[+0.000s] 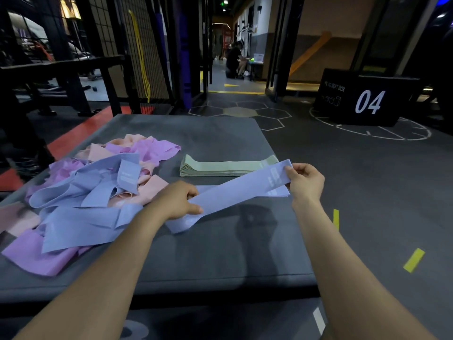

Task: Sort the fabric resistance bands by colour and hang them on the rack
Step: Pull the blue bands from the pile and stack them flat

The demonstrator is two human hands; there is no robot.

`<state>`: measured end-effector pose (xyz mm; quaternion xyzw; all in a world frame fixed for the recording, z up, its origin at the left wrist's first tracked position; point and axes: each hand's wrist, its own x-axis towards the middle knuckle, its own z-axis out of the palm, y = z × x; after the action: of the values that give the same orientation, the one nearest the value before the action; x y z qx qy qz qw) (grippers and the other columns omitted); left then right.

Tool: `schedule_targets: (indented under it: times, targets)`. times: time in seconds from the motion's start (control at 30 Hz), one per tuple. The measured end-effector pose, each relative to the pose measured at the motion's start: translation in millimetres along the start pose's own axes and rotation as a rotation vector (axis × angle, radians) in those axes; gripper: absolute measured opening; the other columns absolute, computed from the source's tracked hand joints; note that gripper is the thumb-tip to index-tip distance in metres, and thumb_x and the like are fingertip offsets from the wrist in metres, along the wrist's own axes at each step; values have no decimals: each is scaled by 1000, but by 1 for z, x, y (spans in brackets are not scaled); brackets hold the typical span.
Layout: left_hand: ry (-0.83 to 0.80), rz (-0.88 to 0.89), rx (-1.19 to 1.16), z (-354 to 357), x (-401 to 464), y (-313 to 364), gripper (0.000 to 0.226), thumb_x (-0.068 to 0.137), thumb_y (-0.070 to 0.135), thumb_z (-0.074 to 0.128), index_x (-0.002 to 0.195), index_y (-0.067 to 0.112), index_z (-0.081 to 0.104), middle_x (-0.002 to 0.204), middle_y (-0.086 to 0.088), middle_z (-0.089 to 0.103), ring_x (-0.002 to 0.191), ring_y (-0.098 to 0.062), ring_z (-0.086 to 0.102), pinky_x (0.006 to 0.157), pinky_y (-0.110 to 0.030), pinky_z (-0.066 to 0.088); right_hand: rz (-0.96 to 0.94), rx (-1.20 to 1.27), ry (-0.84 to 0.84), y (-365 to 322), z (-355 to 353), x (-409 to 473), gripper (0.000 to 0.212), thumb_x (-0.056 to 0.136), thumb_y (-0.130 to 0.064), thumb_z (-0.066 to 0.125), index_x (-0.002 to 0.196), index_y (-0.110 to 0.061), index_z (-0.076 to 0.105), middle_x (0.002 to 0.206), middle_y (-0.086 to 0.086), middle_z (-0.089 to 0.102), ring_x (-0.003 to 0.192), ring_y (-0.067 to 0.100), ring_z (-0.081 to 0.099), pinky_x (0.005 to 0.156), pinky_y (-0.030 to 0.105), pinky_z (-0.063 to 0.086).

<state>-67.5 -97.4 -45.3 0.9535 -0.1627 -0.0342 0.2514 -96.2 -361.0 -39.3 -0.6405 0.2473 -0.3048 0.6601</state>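
A light blue fabric band [241, 190] is stretched flat above the grey padded platform [220, 253]. My left hand [180, 200] grips its near end and my right hand [305, 181] pinches its far end. Under the held band lies another blue band [277, 193], flat on the platform. A neat stack of pale green bands [225, 166] lies just behind. On the left sits a loose heap of blue, purple and pink bands [98, 190].
A black wire grid rack [137, 45] stands behind the platform at the left, with a yellow band [142, 57] hanging on it. A black soft box marked 04 [365, 99] sits on the floor at the right. A person crouches far down the corridor [234, 60].
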Motion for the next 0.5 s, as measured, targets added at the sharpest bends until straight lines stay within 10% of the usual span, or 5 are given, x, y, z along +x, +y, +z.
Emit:
schedule_targets:
  times: [0.37, 0.5]
  targets:
    - [366, -236, -511, -2, 4, -20, 7, 84, 7, 64, 82, 11, 58, 86, -10, 56, 65, -18, 47, 46, -16, 39, 114, -28, 42, 18, -6, 3, 11, 83, -8, 66, 75, -13, 62, 67, -1, 58, 58, 16, 49, 67, 31, 47]
    - [565, -285, -682, 0, 15, -28, 9, 82, 7, 68, 88, 7, 62, 93, -7, 58, 84, -20, 52, 73, -23, 39, 108, -93, 45, 26, -6, 8, 7, 82, -9, 69, 78, -12, 64, 69, -1, 59, 68, 18, 52, 70, 30, 46]
